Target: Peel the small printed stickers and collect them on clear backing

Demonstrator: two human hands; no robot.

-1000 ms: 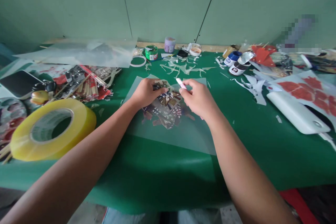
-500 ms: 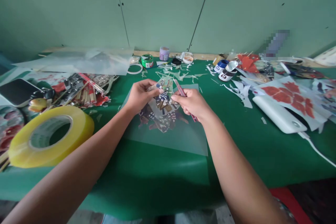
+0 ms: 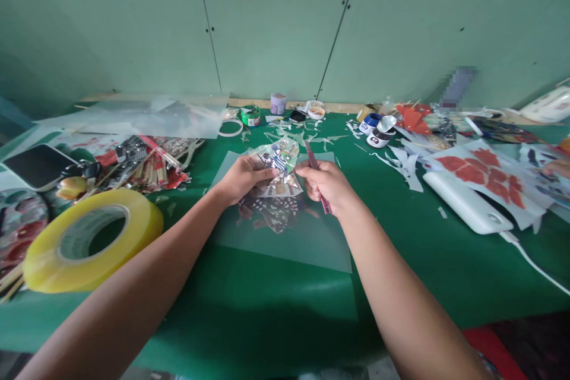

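My left hand pinches a clear, glossy cut-out figure painted in blue, white and brown. It is held raised over a translucent sheet on the green tabletop. On that sheet lie more dark, patterned painted pieces, partly covered by the figure. My right hand is closed around a slim pink craft knife, its tip pointing away from me. The right thumb and index finger are close to the figure's right edge; whether they touch it I cannot tell.
A big roll of yellow tape lies at left, near a phone and a paint palette. Paint jars and paper scraps are at the back. To the right sit a white power bank with a cable and red-painted sheets.
The figure has been turned and lifted slightly, so it now faces me more broadly. My right hand with the craft knife has shifted only a little. The view has tilted up slightly.
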